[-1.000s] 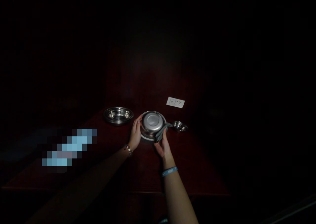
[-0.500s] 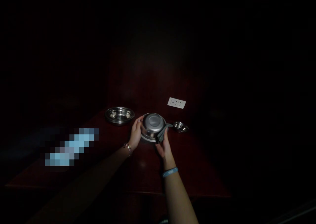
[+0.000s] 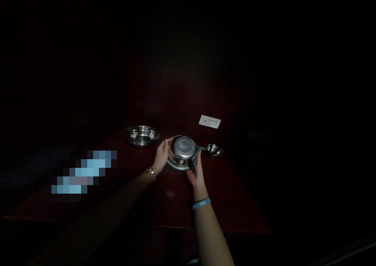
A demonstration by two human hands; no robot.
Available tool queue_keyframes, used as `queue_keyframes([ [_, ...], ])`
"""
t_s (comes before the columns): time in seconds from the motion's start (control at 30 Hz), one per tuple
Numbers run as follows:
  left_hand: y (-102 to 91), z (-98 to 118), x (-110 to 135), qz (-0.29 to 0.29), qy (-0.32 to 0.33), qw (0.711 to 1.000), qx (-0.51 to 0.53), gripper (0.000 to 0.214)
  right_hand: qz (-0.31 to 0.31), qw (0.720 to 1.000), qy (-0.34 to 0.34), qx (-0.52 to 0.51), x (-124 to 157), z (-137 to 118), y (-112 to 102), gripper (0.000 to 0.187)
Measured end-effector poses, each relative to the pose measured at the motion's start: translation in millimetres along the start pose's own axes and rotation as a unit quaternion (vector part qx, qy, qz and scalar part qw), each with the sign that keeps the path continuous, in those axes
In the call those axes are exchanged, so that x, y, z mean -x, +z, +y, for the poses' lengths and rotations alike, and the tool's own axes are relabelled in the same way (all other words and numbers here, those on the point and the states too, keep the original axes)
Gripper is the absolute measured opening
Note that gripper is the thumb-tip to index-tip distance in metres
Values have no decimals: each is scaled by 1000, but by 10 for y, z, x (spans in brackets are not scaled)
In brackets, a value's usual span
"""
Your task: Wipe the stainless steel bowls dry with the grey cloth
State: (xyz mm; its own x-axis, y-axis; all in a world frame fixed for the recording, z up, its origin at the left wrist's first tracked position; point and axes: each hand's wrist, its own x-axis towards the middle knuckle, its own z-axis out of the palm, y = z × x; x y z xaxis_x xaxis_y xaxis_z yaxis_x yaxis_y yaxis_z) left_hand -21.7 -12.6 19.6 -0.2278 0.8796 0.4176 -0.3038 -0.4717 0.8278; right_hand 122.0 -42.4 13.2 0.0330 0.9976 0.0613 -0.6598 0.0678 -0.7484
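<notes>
A shiny metal bowl [image 3: 182,150] is tilted with its round base toward me, between my two hands above the dark red table. My left hand [image 3: 161,156], with a beaded bracelet at the wrist, grips its left rim. On the right side, my right hand [image 3: 197,174] presses a dark grey cloth [image 3: 194,159] against the bowl's rim and side. That wrist wears a blue band. The fingers behind the bowl are hidden.
Stacked metal bowls [image 3: 141,137] stand at the table's back left. A small metal bowl [image 3: 214,150] sits to the right. A white socket panel [image 3: 209,121] is at the back. A pixelated pale blue patch [image 3: 88,170] covers the left; the table [image 3: 170,211] fades into darkness.
The bowl has turned slightly in my hands, and the cloth at its right side has shifted a little. Both hands keep their hold.
</notes>
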Motion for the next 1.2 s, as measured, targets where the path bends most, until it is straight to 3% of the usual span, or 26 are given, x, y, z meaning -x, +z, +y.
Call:
queue_keyframes([
  [0.2,-42,-7,-42,-36,1,999,-9,50,43,998,-18,-30,-56,21,-35,36],
  [0.63,-31,126,-17,-105,18,994,-23,46,45,999,-14,-21,-146,64,-144,47],
  [0.93,-11,71,47,-88,35,995,-33,36,53,998,-31,-3,-178,94,-165,51],
  [1.07,2,-20,66,-32,14,999,-27,36,76,995,-68,8,-212,81,-212,52],
  [1.2,4,-117,108,-51,-77,995,-28,40,120,988,-94,-10,-238,52,-266,47],
])
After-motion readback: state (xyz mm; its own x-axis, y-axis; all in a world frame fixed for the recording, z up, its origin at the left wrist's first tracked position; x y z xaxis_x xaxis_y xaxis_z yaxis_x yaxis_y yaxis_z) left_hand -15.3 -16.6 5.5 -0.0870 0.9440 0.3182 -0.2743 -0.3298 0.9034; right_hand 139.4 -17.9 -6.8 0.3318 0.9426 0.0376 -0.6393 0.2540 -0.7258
